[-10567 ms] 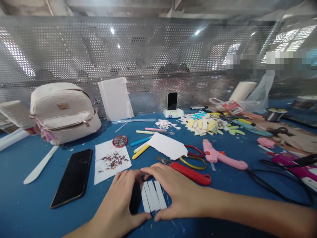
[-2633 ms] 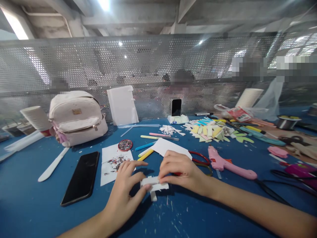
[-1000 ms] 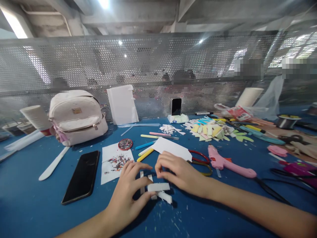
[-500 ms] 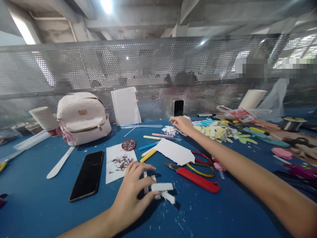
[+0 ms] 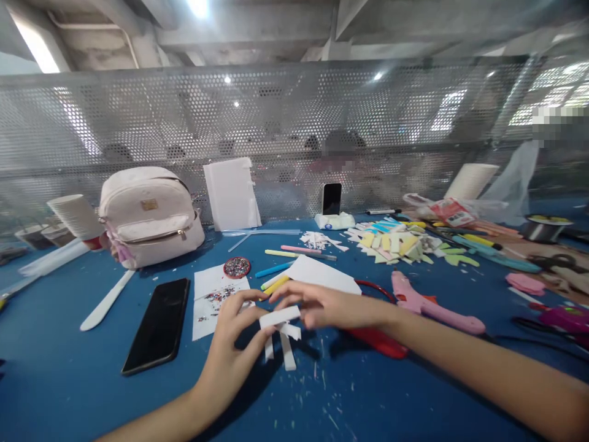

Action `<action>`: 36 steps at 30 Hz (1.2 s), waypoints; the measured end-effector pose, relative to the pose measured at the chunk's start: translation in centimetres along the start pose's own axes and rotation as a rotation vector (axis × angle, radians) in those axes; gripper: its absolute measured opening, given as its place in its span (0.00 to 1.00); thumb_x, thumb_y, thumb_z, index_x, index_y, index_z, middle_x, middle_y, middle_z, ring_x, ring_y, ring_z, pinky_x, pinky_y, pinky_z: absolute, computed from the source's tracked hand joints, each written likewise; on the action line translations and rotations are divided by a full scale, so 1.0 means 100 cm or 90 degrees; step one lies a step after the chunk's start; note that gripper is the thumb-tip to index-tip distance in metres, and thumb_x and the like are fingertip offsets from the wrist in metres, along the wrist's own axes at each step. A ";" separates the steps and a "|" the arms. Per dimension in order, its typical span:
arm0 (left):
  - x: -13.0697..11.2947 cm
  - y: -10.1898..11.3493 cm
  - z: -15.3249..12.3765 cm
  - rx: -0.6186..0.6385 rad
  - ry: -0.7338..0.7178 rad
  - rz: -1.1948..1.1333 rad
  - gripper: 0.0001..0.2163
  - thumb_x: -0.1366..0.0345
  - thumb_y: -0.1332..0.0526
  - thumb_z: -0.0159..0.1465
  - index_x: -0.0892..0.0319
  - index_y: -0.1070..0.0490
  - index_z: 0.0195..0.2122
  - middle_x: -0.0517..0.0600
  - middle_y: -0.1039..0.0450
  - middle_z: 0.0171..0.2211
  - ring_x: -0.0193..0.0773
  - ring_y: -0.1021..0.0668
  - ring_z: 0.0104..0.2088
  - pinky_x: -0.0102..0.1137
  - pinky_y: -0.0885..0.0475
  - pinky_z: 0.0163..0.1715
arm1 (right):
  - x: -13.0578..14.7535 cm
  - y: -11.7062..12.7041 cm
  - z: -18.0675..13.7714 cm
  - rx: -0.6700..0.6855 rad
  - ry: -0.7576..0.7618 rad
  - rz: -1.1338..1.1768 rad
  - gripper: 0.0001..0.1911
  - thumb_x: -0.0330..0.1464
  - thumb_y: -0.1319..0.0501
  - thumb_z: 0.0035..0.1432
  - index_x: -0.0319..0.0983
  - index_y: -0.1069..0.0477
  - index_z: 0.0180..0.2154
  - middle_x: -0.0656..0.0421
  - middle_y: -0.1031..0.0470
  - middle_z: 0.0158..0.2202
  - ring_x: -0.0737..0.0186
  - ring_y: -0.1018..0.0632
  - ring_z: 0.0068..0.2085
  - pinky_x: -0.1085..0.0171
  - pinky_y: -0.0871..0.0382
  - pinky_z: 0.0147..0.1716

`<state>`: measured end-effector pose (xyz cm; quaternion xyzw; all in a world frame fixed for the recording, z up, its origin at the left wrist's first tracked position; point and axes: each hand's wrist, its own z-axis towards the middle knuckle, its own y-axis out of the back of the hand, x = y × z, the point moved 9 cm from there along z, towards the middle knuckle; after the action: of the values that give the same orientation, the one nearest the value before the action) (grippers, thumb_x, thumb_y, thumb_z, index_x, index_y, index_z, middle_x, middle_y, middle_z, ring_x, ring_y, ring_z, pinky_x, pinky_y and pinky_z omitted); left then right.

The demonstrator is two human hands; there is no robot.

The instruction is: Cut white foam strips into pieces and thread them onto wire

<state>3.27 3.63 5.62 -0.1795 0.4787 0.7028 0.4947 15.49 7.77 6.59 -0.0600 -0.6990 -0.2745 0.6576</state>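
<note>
Where a wide blue table (image 5: 69, 380) runs up to a perforated grey metal screen (image 5: 138, 123) at its far edge, a person works among craft clutter. A cream leather-look backpack (image 5: 150, 215) stands far left, and a black smartphone (image 5: 159, 325) lies face up at near left. A pink hot-glue gun (image 5: 427, 301) rests on the table to the right, apart from both hands. A flat white foam sheet (image 5: 329, 276) lies just beyond the hands, with a red-handled utility knife (image 5: 381, 344) partly hidden under the right wrist.

At the near middle, the left hand (image 5: 232, 334) pinches one end of the top piece of a small cluster of short white foam strips (image 5: 280, 331). The right hand (image 5: 331, 307) closes narrow fingertips on the other end. The cluster is held just above the table.

The cutting seems done for these few pieces. One strip lies crosswise over three or four others that splay out beneath it. They look loosely gathered rather than squared up, and whether any are bonded cannot be told. Judging by the uneven spread, aligning and fixing the strips appears to be what is left.
</note>
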 end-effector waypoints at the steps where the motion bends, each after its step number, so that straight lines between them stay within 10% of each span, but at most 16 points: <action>1: 0.000 0.000 0.000 -0.002 0.001 0.000 0.07 0.63 0.42 0.71 0.52 0.24 0.39 0.53 0.33 0.52 0.51 0.31 0.55 0.49 0.38 0.56 | -0.004 -0.010 -0.001 -0.009 -0.029 0.031 0.33 0.45 0.28 0.53 0.40 0.34 0.56 0.54 0.24 0.50 0.60 0.22 0.45 0.67 0.30 0.39; 11: 0.008 0.003 0.000 -0.021 0.027 -0.015 0.09 0.62 0.44 0.71 0.54 0.26 0.37 0.54 0.32 0.50 0.49 0.30 0.54 0.45 0.37 0.55 | -0.017 -0.001 0.002 -0.087 -0.065 0.086 0.13 0.38 0.32 0.58 0.36 0.29 0.40 0.58 0.21 0.34 0.63 0.21 0.34 0.64 0.30 0.39; 20: 0.013 0.002 0.002 -0.016 0.055 -0.049 0.11 0.60 0.44 0.71 0.56 0.28 0.33 0.53 0.31 0.47 0.48 0.28 0.51 0.44 0.38 0.54 | 0.024 0.035 -0.013 -0.295 0.037 -0.195 0.11 0.37 0.42 0.69 0.38 0.27 0.35 0.60 0.27 0.33 0.63 0.27 0.33 0.66 0.35 0.35; 36: -0.003 -0.008 0.001 0.054 0.002 0.033 0.08 0.61 0.43 0.71 0.54 0.26 0.36 0.51 0.30 0.47 0.49 0.30 0.51 0.45 0.39 0.52 | 0.040 0.009 -0.016 -0.271 0.142 -0.364 0.04 0.27 0.31 0.58 0.40 0.22 0.31 0.63 0.30 0.28 0.64 0.31 0.32 0.67 0.39 0.35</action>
<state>4.08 3.56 5.47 -0.1468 0.5132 0.6942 0.4828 16.81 6.64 10.59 0.0321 -0.5391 -0.5911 0.5991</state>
